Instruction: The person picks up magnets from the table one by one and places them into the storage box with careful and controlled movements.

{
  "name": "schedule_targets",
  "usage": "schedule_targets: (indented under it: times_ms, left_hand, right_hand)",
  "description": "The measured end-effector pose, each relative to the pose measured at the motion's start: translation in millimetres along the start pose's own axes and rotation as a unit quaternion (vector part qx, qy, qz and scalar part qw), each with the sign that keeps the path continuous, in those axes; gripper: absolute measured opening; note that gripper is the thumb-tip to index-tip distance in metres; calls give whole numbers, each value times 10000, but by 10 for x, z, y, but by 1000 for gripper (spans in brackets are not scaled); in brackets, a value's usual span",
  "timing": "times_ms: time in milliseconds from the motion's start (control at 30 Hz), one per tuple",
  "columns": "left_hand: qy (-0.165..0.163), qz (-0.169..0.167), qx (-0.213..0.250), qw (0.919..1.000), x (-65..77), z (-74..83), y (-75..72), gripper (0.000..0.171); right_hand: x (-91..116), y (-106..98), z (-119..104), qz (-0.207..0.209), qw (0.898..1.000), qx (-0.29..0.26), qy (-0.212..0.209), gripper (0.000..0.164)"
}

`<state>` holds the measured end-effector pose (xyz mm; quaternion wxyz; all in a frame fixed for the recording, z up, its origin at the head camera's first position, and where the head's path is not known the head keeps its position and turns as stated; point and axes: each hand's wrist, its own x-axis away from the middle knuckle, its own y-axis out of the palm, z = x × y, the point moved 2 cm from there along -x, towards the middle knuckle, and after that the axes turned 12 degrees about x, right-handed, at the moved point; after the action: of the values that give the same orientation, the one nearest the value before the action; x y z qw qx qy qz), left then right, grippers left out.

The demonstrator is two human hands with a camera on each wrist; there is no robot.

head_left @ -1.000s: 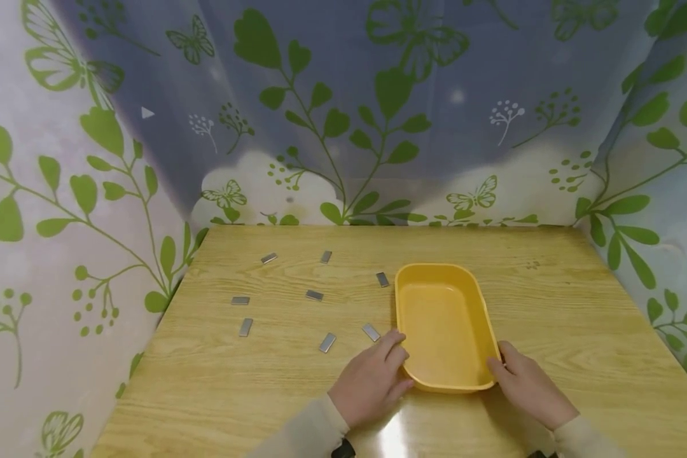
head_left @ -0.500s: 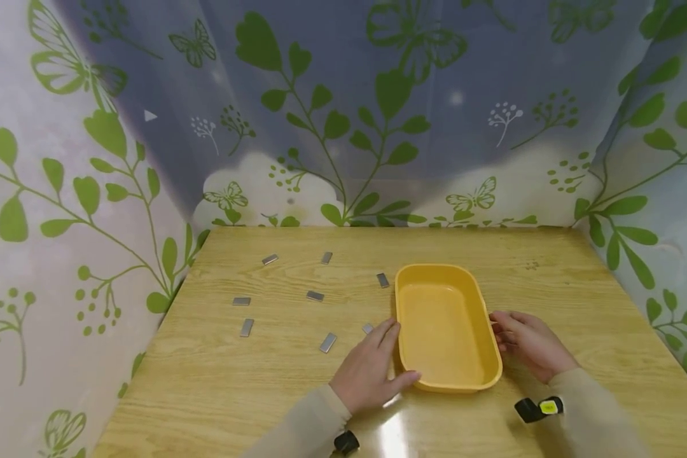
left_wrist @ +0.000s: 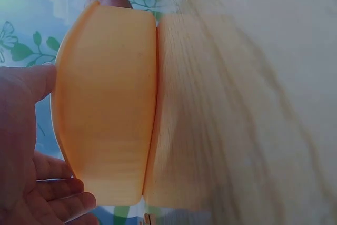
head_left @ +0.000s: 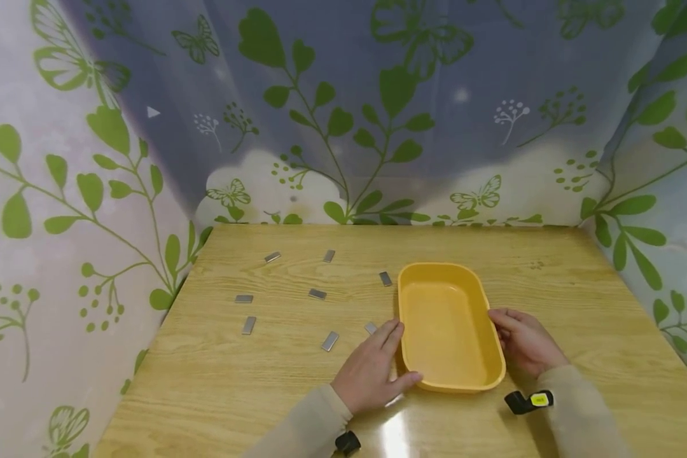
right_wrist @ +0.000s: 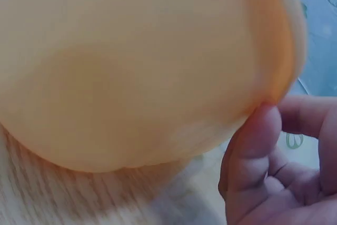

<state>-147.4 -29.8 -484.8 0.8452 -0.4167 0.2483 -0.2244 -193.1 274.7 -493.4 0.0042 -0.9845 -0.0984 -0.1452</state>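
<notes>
Your left hand, fingers loosely extended, touches the left side of the yellow tub; your right hand pinches its right edge. The tub sits on the counter; sliding it leftward could knock the metal bar just beside it.

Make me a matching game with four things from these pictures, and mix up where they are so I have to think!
Things:
1. Bare left hand
2. Small, flat, grey rectangular pieces
3. Yellow, plastic-looking tray with rounded corners
4. Bare right hand

Places:
A. Between the two hands
B. Pinching the tray's right rim
C. Scattered over the wood-grain table
D. Thumb at the tray's near left corner

Right pairs: 1-D, 2-C, 3-A, 4-B
</notes>
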Motion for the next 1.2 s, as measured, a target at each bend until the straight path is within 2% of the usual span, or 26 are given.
schedule_targets:
  times_ms: [233,500,733,833,967,1200]
  left_hand:
    - [36,84,-71,9999,1,-6,9,84]
    - [-53,-6,-158,9999,-1,-7,22,83]
    - [14,-33,-255,9997,5,-26,-25,83]
    - [53,30,-188,9998,21,-62,-116,79]
    - [57,266,-103,9996,69,-168,-327,72]
    - [-143,675,-195,9974,205,-497,-736,61]
  right_hand:
    - [-34,-29,57,-163,9993,-221,-250,22]
    - [-37,-52,64,-135,9994,-214,-244,23]
    - [-46,-60,59,-194,9990,-270,-302,22]
    - [-49,-57,57,-234,9987,-323,-308,22]
    - [-48,-48,58,-264,9987,-353,-253,21]
    - [-7,-31,77,-168,9993,-278,-187,17]
